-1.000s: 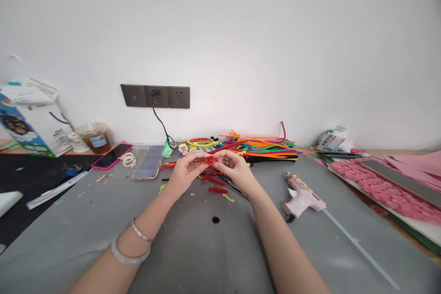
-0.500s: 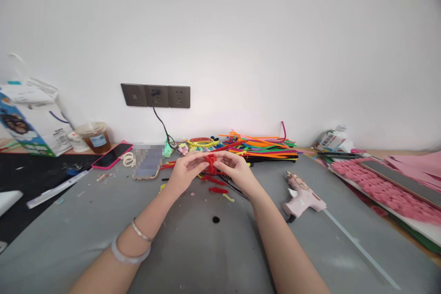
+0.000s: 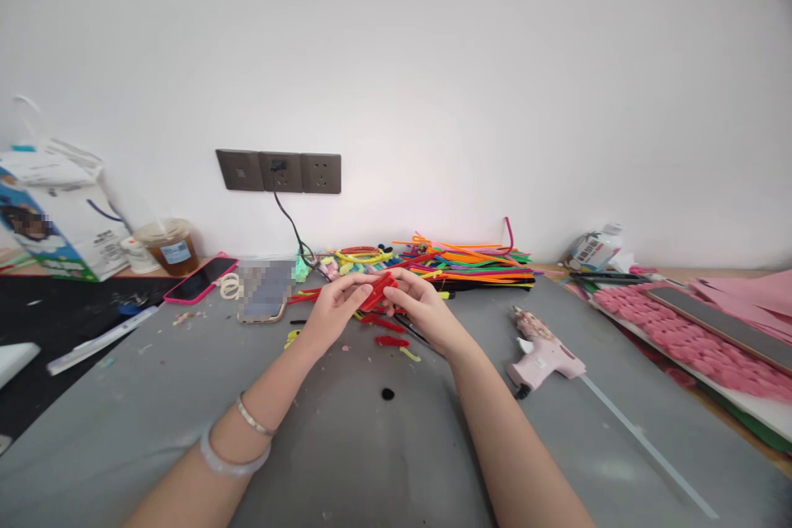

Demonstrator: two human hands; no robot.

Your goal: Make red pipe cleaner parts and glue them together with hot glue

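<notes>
Between my two hands is a small red piece of bent pipe cleaner (image 3: 377,294), tilted up to the right. The fingers of my left hand (image 3: 337,309) are closed on its left side, with the thumb in front. My right hand (image 3: 419,307) pinches its right side. Just below lie loose red pipe cleaner pieces (image 3: 392,341) and a short yellow piece (image 3: 409,355). A black pompom-like disc (image 3: 388,394) rests on the grey table nearer to me. Behind my hands spreads a pile of coloured pipe cleaners (image 3: 476,264).
A pink glue gun (image 3: 544,355) with a long clear glue stick lies at right. Phones (image 3: 201,280) and a drink cup (image 3: 170,247) stand or lie at left. A pink textured sheet (image 3: 681,338) covers the right edge. A cable (image 3: 290,219) hangs from the wall socket (image 3: 278,172).
The red piece has turned in my fingers, from roughly upright to slanting up to the right. Both hands stay in nearly the same place.
</notes>
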